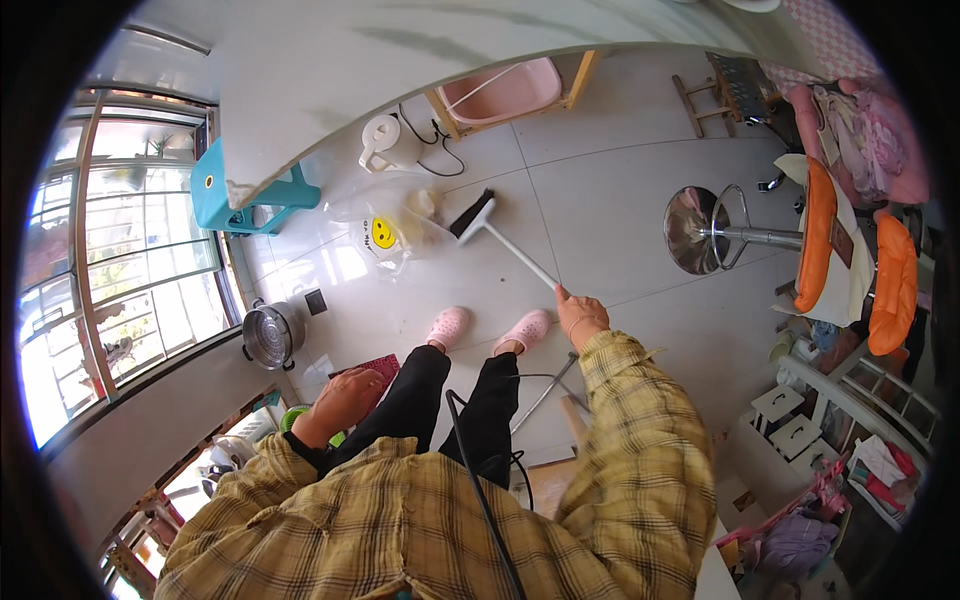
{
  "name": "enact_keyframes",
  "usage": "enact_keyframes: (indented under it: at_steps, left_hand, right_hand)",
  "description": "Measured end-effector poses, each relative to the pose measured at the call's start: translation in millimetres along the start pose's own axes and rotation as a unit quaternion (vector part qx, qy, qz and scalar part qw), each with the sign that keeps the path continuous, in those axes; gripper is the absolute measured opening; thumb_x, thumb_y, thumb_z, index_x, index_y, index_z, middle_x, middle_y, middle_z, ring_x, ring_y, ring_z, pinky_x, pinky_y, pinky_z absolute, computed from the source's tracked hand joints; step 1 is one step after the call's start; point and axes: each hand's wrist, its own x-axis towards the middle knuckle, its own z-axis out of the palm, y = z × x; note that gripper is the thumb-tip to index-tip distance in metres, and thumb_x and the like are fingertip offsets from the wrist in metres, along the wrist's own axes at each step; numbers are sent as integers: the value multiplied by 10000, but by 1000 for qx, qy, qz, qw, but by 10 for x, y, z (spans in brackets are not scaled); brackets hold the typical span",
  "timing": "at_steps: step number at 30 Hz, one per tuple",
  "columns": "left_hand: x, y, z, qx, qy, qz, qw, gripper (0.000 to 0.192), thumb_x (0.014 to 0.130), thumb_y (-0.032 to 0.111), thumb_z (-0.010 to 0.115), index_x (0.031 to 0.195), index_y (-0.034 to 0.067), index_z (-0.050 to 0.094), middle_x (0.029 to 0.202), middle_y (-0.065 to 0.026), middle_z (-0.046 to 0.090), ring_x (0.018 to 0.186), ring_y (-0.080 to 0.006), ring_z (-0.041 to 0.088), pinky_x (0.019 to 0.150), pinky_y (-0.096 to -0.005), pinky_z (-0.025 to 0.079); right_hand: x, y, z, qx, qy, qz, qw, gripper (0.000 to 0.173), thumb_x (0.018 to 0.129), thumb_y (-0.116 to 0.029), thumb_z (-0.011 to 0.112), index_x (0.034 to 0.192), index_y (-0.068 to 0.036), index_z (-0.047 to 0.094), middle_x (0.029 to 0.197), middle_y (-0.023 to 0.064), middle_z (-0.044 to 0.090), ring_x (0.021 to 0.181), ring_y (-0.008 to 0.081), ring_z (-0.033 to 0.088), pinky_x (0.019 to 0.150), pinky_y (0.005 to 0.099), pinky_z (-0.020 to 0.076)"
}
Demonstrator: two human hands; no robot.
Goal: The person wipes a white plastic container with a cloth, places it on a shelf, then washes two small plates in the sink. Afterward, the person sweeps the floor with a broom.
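My right hand (583, 319) grips the pale handle of a broom (517, 253). Its white head and black bristles rest on the tiled floor, angled up to the right. Touching or just beside the bristles is a clear plastic bag (411, 221) with a yellow smiley face and printed writing. Over my left thigh lies my left hand (345, 401), with no object seen in it; its fingertips are hard to make out. Behind it shows part of a dark red patterned mat (386, 366). A small dark speck (502, 280) lies on the floor between broom and shoes.
A white electric kettle (386, 142) with a black cord stands beyond the bag. Left are a teal plastic stool (247, 199) and a metal steamer pot (271, 334). Ahead, a pink basin (501, 94) sits under the table (315, 82). A chrome-based stool (694, 229) stands right.
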Motion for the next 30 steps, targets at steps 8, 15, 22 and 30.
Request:
enact_keyframes:
  at_steps: [8,15,22,30]
  left_hand:
    - [399,860,525,-37,15,34,999,184,927,178,610,1037,49,682,991,-148,707,957,-337,674,842,-432,544]
    - [582,1277,579,-20,11,8,1000,188,934,185,599,1038,53,682,989,-150,708,951,-352,674,836,-441,547]
    - [584,1366,704,16,-7,-37,999,189,945,191,579,1012,49,685,977,-168,702,929,-361,678,819,-452,548]
    - [723,1450,691,-7,-5,-46,999,179,934,187,595,1005,53,691,970,-176,708,930,-362,683,832,-461,543]
  right_hand:
    - [-661,1256,-681,-49,-55,-26,997,453,1061,-342,310,1458,-199,475,1064,195,709,1003,382,680,870,462,551]
    - [462,2010,-532,147,65,-6,987,499,1019,-268,459,1512,-254,389,1164,219,670,1085,428,625,932,514,517]
    - [1877,1381,-1019,363,64,106,923,523,1012,-309,433,1527,-245,364,1335,178,612,1224,391,585,1020,469,496]
    - [1016,1508,-935,175,-71,45,981,468,1030,-203,352,1487,-113,396,1335,221,599,1234,386,586,1020,462,508]
